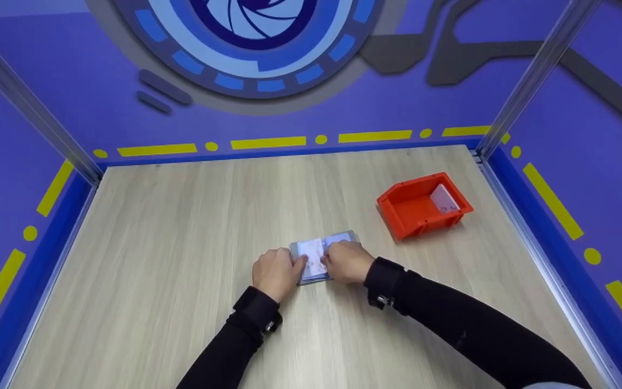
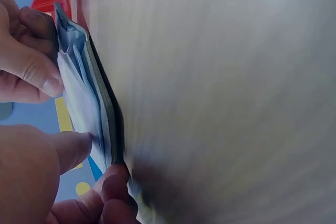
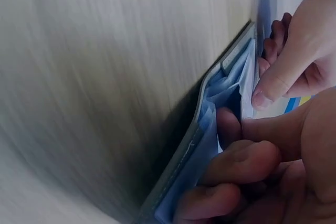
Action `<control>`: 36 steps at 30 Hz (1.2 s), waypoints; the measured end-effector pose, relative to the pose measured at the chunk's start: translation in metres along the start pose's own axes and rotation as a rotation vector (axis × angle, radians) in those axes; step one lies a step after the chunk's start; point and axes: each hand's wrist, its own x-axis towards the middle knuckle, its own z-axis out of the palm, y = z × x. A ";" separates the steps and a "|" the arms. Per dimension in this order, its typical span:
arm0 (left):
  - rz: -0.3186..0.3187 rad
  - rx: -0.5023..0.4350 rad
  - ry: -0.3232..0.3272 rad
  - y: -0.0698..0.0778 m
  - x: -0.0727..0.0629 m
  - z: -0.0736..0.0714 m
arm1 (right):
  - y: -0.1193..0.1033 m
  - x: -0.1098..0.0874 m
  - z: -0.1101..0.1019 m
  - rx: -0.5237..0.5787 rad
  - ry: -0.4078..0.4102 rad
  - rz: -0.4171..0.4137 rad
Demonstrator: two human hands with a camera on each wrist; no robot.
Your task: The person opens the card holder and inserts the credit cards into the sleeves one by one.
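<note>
A grey-covered booklet-like holder (image 1: 349,235) with bluish clear plastic sleeves (image 3: 212,106) lies spread on the wooden table in the head view. Over its left part is a whitish leaf with faint pink print (image 1: 311,251); whether this is a card or paper I cannot tell. My left hand (image 1: 276,274) grips the holder's left side, thumb on the leaf and fingers under the cover's edge, as the left wrist view shows. My right hand (image 1: 347,262) pinches the leaf's right edge between thumb and index finger, its other fingers against the sleeve on the right.
An orange-red bin (image 1: 405,208) stands at the back right of the table (image 1: 181,227). Inside it, a whitish pink-printed card (image 1: 444,198) leans on the right wall. Blue-purple panels (image 1: 289,121) with metal corner posts enclose the back and sides.
</note>
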 end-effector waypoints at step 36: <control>-0.032 0.069 -0.095 0.003 0.013 -0.004 | 0.050 0.015 -0.044 -0.080 0.124 0.055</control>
